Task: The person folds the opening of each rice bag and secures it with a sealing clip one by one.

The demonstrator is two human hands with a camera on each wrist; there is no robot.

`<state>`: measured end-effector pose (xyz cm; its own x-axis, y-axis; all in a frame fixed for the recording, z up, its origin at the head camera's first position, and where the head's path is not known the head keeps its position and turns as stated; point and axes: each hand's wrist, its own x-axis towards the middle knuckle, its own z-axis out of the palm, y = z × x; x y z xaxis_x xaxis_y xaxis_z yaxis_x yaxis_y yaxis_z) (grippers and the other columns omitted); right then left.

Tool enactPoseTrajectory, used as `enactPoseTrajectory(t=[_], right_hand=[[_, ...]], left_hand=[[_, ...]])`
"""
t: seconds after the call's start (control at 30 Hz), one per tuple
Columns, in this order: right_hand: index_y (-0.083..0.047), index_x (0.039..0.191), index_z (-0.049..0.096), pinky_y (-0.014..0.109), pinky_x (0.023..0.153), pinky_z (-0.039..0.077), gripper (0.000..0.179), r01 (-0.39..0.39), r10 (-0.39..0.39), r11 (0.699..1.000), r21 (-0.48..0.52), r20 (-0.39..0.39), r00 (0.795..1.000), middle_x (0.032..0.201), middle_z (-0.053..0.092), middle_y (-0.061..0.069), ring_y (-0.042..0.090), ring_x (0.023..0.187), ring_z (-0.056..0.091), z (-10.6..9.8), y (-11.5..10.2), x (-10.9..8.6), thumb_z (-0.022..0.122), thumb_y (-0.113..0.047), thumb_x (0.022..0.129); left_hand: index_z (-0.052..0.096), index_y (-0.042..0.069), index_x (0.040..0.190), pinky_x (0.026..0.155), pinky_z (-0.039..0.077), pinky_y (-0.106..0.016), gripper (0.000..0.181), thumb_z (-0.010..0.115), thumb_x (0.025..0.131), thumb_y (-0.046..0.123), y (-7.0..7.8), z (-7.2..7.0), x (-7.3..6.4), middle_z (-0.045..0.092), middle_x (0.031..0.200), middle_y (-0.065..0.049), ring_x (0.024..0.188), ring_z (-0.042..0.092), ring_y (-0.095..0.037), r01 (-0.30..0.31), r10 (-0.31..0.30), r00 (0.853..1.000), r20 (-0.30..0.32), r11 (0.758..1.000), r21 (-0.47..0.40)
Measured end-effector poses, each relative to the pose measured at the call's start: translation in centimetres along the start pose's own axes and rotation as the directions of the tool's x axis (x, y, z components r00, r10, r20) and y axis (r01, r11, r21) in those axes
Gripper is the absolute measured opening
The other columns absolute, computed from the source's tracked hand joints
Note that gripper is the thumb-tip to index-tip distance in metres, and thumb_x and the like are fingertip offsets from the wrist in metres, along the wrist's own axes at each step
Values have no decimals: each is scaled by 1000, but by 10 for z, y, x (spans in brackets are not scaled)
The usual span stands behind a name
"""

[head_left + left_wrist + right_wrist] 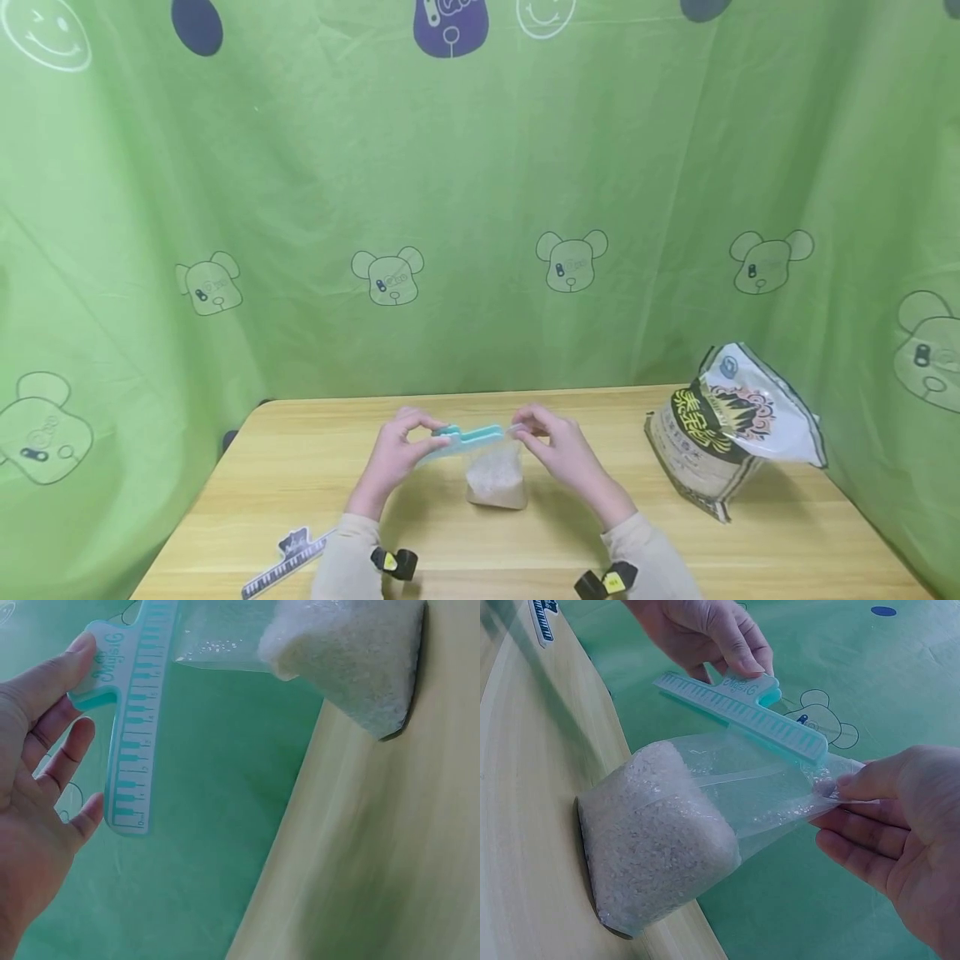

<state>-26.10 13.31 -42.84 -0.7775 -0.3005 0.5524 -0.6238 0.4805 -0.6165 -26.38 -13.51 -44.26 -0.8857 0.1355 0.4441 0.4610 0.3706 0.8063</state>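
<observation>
A clear plastic bag of rice (656, 832) stands on the wooden table, its see-through upper part drawn up. My right hand (558, 446) pinches the bag's top corner between thumb and fingers. In my left hand (397, 454) is the tab of a turquoise bag clip (139, 720) with a piano-key pattern, thumb on one side and fingers behind. The clip lies across the upper part of the bag, close to my right fingertips, as the right wrist view shows.
A second piano-key clip (285, 567), dark and white, lies at the table's front left. A large printed rice sack (705, 450) with a folded white top stands at the right. Green printed cloth (480, 333) hangs behind the wooden table (292, 450).
</observation>
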Motion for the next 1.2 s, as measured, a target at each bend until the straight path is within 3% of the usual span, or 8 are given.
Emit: enactPoseTrajectory(t=[0.2,0.37,0.6,1.03,1.2], right_hand=[[-8,100,65,32,79,59,13,9,-9,1000,1,-6,1000,90,74,2,15,83,70,0,1,-1,68,-4,88],[-9,100,65,32,79,59,13,6,-6,1000,2,-1,1000,90,74,1,15,82,70,0,0,-1,68,-4,88],[-10,100,65,31,79,59,12,-4,4,1000,-2,0,1000,90,73,1,15,83,70,-1,-1,0,68,-5,89],[-8,98,67,39,79,59,12,34,-34,999,-13,-25,999,96,70,4,20,89,68,-4,1,1,69,-4,87],[-9,99,68,34,80,59,12,42,-42,999,-26,-16,999,96,70,2,17,89,67,-5,2,0,69,-6,87]], left_hand=[[75,21,91,94,43,-35,16,81,77,19,2,3,0,71,89,6,97,54,-12,-19,19,1000,12,999,33],[74,20,92,97,42,-36,16,80,77,20,-3,8,-1,71,91,5,98,55,-11,10,-10,1000,19,1000,-14],[74,23,92,103,39,-48,16,80,78,23,-9,11,-1,72,92,7,101,56,-10,17,-17,1000,11,998,-60],[74,22,96,104,36,-43,18,80,78,21,-9,20,-1,69,96,4,100,58,-11,70,-70,998,8,990,-122],[74,20,96,102,37,-41,19,80,78,21,-9,21,-1,70,96,2,99,58,-11,60,-61,998,-2,990,-125]])
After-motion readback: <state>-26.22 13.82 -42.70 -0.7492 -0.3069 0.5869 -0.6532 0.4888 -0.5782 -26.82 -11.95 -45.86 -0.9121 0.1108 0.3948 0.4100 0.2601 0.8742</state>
